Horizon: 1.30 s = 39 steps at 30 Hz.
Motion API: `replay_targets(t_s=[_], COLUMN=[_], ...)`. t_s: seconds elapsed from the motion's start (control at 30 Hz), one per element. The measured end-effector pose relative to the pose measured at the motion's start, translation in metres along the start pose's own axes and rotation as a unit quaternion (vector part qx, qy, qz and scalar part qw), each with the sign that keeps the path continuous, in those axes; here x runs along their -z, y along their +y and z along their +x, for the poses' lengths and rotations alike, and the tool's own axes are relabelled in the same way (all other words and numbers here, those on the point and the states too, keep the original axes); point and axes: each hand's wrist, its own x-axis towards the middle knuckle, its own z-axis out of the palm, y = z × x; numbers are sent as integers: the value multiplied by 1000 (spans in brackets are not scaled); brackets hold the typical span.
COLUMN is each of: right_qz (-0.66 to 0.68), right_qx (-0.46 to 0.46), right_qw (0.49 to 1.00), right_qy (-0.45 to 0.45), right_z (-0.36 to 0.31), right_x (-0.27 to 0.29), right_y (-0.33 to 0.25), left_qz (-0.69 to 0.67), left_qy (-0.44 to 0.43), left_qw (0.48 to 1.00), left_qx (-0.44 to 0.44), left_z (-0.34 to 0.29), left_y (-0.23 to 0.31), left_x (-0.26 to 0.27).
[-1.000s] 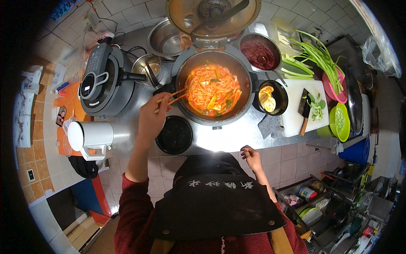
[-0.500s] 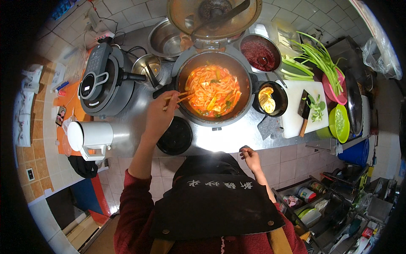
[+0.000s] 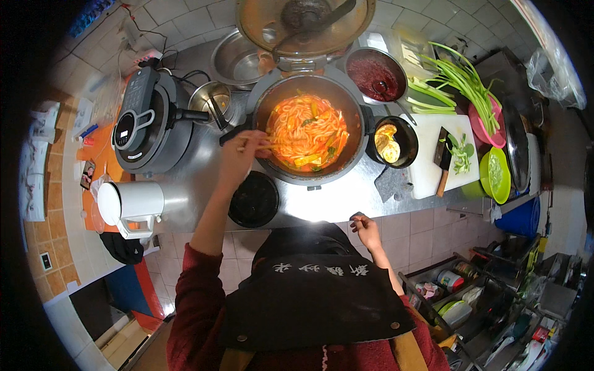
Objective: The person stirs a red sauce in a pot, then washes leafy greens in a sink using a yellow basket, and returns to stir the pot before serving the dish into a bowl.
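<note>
My left hand (image 3: 242, 153) is closed round a pair of wooden chopsticks (image 3: 270, 147), whose tips reach into the noodles at the pot's left side. Thick noodles (image 3: 304, 127) in red sauce, with green and yellowish pieces, fill the bottom of a deep grey cooking pot (image 3: 352, 148). Behind it the pot's lid (image 3: 253, 31) stands raised. By the counter's front edge, my right hand (image 3: 367, 231) hangs with curled fingers; a small dark patch shows at its fingertips, too little to name. A black bowl (image 3: 401, 162) with fried egg (image 3: 387, 147) stands right of the pot.
A white cutting board (image 3: 427, 176) holds a knife (image 3: 442, 157) and cut greens (image 3: 462, 154). Behind are a saucepan of dark red sauce (image 3: 374, 74) and long green stalks (image 3: 461, 77). Leftward stand a second cooker (image 3: 158, 139) and white kettle (image 3: 145, 201); a black round dish (image 3: 253, 201) sits nearer.
My left hand has moved the chopsticks through the noodles, and the noodles lie differently in the pot. The whole view has shifted slightly. My right hand stays in place.
</note>
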Motion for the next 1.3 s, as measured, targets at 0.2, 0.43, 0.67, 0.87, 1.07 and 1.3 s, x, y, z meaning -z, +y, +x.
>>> replay_targets(t_s=[0.2, 0.43, 0.67, 0.87, 1.07, 1.3], right_qz=[-5, -7, 2, -6, 7, -1], right_qx=[16, 9, 14, 19, 10, 11], right_qw=[1000, 1000, 1000, 1000, 1000, 1000], right_qy=[8, 8, 6, 6, -1, -10], right_z=[3, 1, 3, 5, 3, 5], right_x=[1, 1, 0, 0, 3, 2], right_y=[7, 21, 31, 36, 40, 45], left_qz=[-69, 8, 8, 34, 54, 103], left_qy=[115, 110, 151, 142, 115, 101], left_qw=[991, 993, 985, 983, 990, 982], left_qx=[21, -39, -85, -112, -67, -122], left_z=[20, 8, 6, 7, -3, 1], left_y=[5, 10, 21, 20, 20, 10], left_x=[3, -15, -11, -19, -21, -23])
